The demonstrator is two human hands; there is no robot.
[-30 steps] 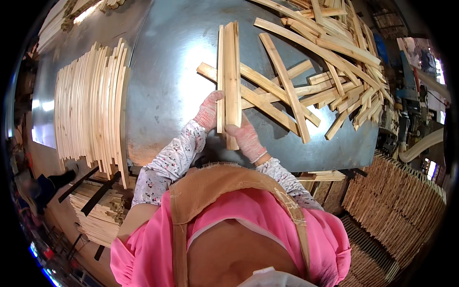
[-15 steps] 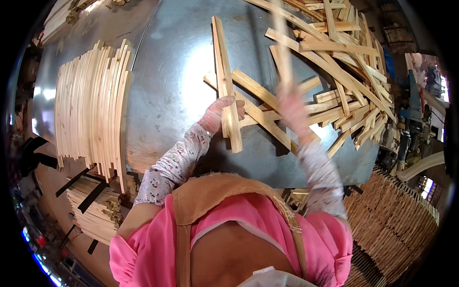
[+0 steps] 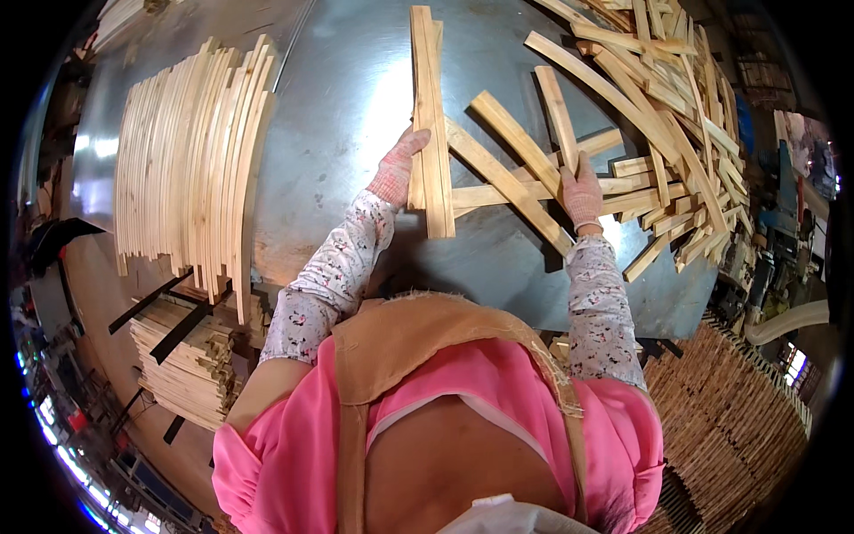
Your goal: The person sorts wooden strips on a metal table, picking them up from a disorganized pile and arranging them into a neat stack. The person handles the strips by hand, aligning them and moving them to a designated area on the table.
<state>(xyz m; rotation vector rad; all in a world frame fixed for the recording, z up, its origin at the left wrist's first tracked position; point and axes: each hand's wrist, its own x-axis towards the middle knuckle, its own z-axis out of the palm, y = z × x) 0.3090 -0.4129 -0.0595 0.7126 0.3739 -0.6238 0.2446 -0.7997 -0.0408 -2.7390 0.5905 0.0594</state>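
Note:
My left hand (image 3: 402, 167), in a pinkish work glove, is closed round the lower part of a few pale wooden strips (image 3: 427, 98). These lie together lengthwise, pointing away from me, over the metal table. To the right, my gloved right hand (image 3: 583, 196) is closed on the near end of a shorter wooden strip (image 3: 555, 111), which slants away to the far left. Loose crossed strips (image 3: 507, 178) lie between the two hands. My right palm and the strip's gripped end are partly hidden.
A row of strips (image 3: 187, 160) lies side by side on the metal table (image 3: 342, 98) at the left. A jumbled heap of strips (image 3: 676, 125) covers the far right. Below the table are stacked strips (image 3: 182, 365) at left and a large wood stack (image 3: 738, 409) at right.
The blurred, raised strip at my right hand is gone from there; that hand now grips another strip lying among the loose ones. My left hand keeps its strips. The whole view has shifted slightly.

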